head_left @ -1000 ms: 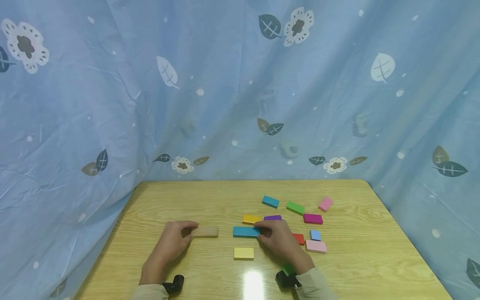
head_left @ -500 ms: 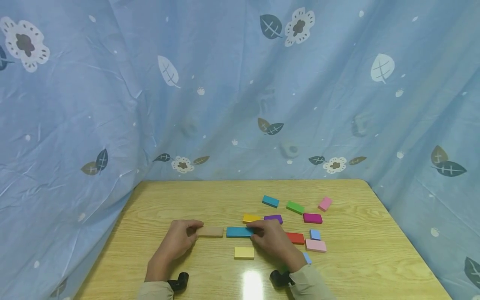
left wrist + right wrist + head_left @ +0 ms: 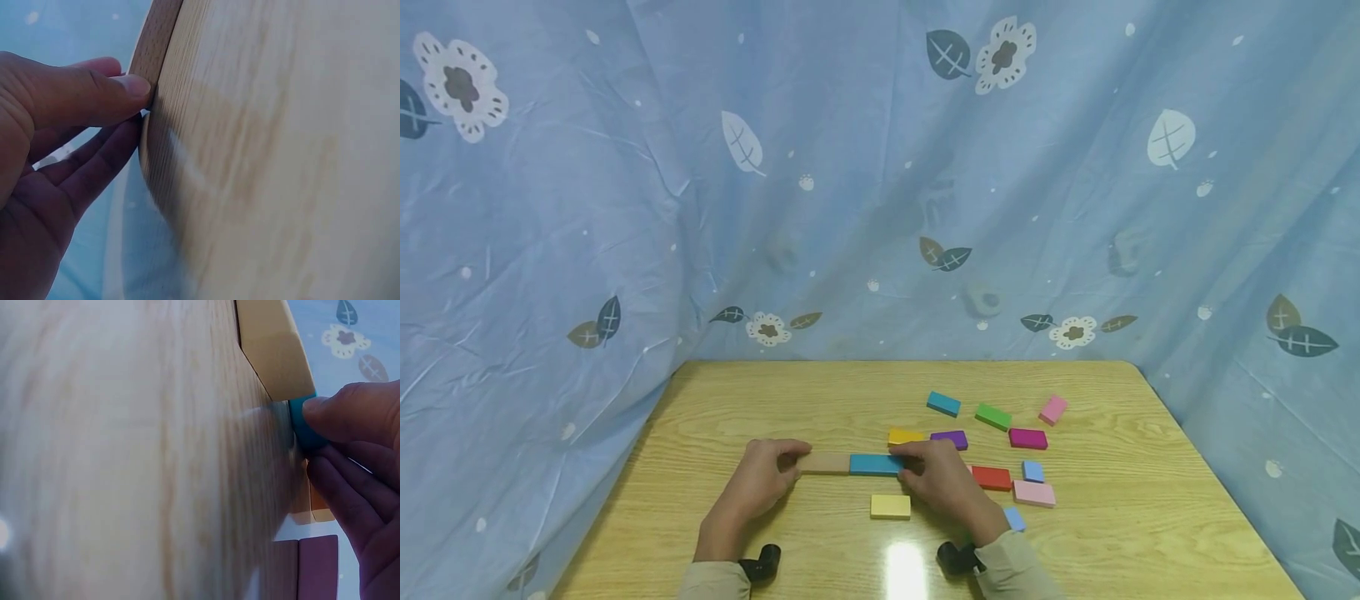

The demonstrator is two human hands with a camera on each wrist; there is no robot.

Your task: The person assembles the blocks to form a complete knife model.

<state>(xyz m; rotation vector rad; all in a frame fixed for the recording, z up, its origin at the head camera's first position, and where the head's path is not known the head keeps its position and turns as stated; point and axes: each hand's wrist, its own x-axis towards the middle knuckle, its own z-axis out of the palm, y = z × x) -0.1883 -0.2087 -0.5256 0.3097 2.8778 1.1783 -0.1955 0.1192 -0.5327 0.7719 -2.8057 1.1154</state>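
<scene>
Around the middle of the wooden table, both hands are busy with a little row of two blocks. The left hand has the left end of a brown block pinched between thumb and fingers; the left wrist view shows the thumb right on it. The right hand is doing the same kind of pinch on the right end of a blue block. Those two lie flat in a straight line, and from the head view their ends look like they're touching. A yellow block sits nearer the person, an orange block just behind the blue one, and a purple block right of that. Past the right hand you get a red block just beside a pale pink block. Blue curtain with leaves and flowers hangs behind everything.
</scene>
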